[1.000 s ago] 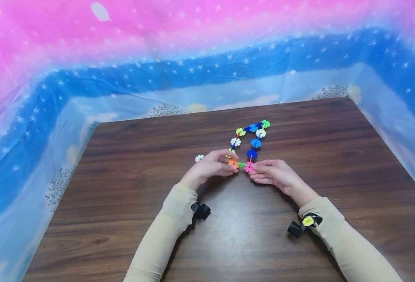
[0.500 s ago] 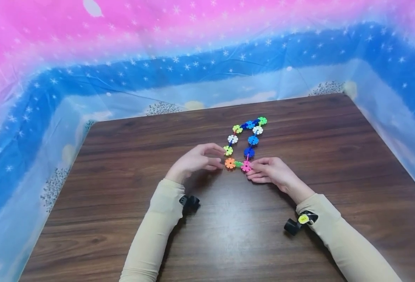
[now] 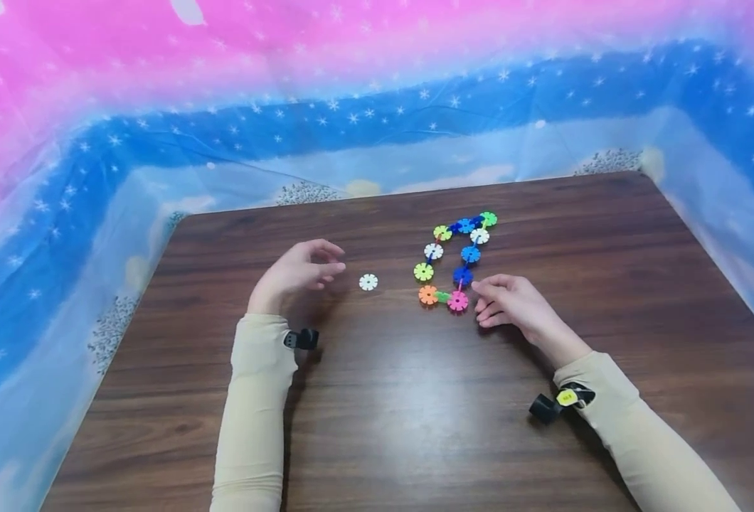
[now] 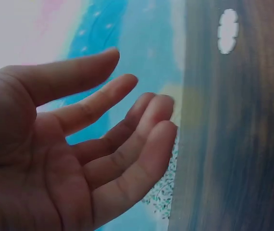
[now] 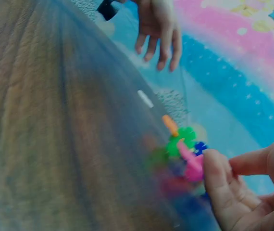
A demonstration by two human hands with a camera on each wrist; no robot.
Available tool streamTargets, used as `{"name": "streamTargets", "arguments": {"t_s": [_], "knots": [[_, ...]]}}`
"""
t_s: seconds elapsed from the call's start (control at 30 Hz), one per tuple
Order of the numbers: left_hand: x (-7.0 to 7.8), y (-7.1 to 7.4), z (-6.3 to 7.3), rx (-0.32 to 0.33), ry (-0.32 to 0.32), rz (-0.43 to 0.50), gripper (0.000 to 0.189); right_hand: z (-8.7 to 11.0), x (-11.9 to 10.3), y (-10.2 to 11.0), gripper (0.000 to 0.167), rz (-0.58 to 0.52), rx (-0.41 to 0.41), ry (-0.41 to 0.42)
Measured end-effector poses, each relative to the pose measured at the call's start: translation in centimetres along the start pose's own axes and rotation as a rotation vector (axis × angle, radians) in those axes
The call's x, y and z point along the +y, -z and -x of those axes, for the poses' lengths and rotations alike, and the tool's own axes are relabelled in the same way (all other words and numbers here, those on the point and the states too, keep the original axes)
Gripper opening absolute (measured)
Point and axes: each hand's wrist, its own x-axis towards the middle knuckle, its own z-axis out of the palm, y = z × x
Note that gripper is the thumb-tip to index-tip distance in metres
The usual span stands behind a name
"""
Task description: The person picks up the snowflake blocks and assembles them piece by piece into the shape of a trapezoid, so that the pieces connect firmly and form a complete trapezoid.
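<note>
A closed loop of linked snowflake discs lies on the table, right of centre in the head view. An orange disc [image 3: 428, 295], a green disc [image 3: 442, 296] and a pink disc [image 3: 458, 301] form its near side. Just right of the pink disc, my right hand [image 3: 511, 302] hovers with loosely bent fingers and holds nothing. A single white disc [image 3: 368, 282] lies apart, left of the loop. My left hand [image 3: 300, 274] is held in the air further left, its fingers relaxed and nothing in them, as the left wrist view also shows.
The brown wooden table [image 3: 377, 398] reaches back to a pink and blue snowflake-patterned cloth [image 3: 415, 107] that surrounds it. A small black camera [image 3: 303, 339] sits on the left wrist, and another black camera [image 3: 546, 409] on the right.
My left hand has let go of the orange disc and moved left past the loose white disc. My right hand has released the pink disc and drawn slightly right.
</note>
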Motion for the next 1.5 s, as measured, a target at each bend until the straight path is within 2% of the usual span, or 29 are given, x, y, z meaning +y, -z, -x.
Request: {"name": "streamTargets", "arguments": {"t_s": [0.1,0.17,0.23,0.3,0.4,0.5,0.6,0.67,0.73,0.8,0.93,1.03,1.13,1.27,1.37,1.5], "knots": [[0.1,-0.9,-0.9,-0.103,0.014,-0.149,0.051,0.2,-0.5,0.2,0.039,0.089,0.054,0.107],[0.4,-1.4,-1.6,-0.147,0.018,-0.264,0.052,0.2,-0.8,-0.1,0.034,0.204,0.087,0.196],[0.8,-1.9,-2.4,-0.169,-0.011,-0.378,0.051,0.0,-1.3,-0.7,0.03,0.359,0.105,0.289],[1.4,-2.4,-3.1,-0.177,-0.039,-0.467,0.046,-0.3,-1.7,-1.7,0.029,0.57,0.095,0.372],[2.0,-3.2,-4.0,-0.191,-0.066,-0.559,0.038,-0.7,-2.1,-3.4,0.038,0.887,0.05,0.475],[2.2,-3.9,-4.5,-0.198,-0.038,-0.565,0.027,-0.9,-2.4,-4.8,0.049,1.131,0.034,0.526],[2.3,-4.4,-4.8,-0.197,-0.001,-0.517,0.021,-1.2,-2.3,-5.4,0.054,1.249,0.066,0.516],[2.1,-4.6,-4.8,-0.199,0.015,-0.461,0.02,-1.3,-2.2,-5.6,0.052,1.266,0.086,0.498],[2.0,-4.9,-4.6,-0.192,0.005,-0.4,0.021,-1.4,-2.1,-5.6,0.047,1.251,0.097,0.485],[2.0,-5.1,-4.5,-0.165,-0.038,-0.342,0.019,-1.5,-2.0,-5.5,0.04,1.23,0.109,0.483],[2.4,-5.7,-4.0,-0.107,-0.138,-0.162,0.017,-1.5,-1.9,-5.1,0.03,1.18,0.122,0.501],[2.7,-6.1,-3.6,-0.085,-0.191,-0.052,0.017,-1.6,-1.9,-5.0,0.033,1.155,0.13,0.516],[2.7,-6.7,-3.5,-0.062,-0.235,-0.048,0.014,-1.8,-1.7,-5.2,0.04,1.159,0.14,0.524],[2.7,-7.3,-3.9,-0.025,-0.272,-0.098,0.01,-2.2,-1.4,-5.5,0.046,1.183,0.146,0.527],[2.6,-7.6,-4.2,-0.011,-0.27,-0.104,0.01,-2.4,-1.3,-5.5,0.046,1.182,0.149,0.518],[2.7,-7.9,-4.4,-0.008,-0.257,-0.091,0.008,-2.6,-1.4,-5.3,0.045,1.124,0.142,0.499]]}}
